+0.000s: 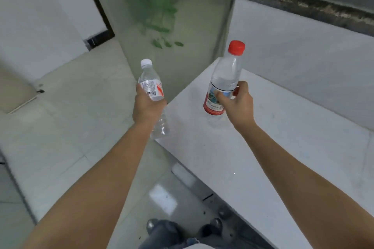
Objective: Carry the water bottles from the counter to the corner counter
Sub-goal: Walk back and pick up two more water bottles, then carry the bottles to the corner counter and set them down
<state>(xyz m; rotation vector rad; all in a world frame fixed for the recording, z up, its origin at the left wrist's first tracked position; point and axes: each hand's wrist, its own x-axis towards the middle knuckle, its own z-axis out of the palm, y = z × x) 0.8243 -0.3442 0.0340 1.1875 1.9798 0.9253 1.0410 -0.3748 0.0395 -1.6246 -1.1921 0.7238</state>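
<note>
My left hand [146, 105] grips a clear water bottle with a white cap [150, 81] around its middle and holds it upright over the floor, just left of the counter's end. My right hand [237, 103] grips a clear water bottle with a red cap and a red label [225, 79], tilted slightly. Its base hangs a little above the white counter top [283, 131], near the counter's far end.
The white counter runs from the middle to the lower right, with a white wall panel and a dark speckled ledge [303, 4] behind it. A glass panel with blurred green leaves [153, 6] stands ahead. Pale floor tiles [70, 117] lie to the left; my shoes show below.
</note>
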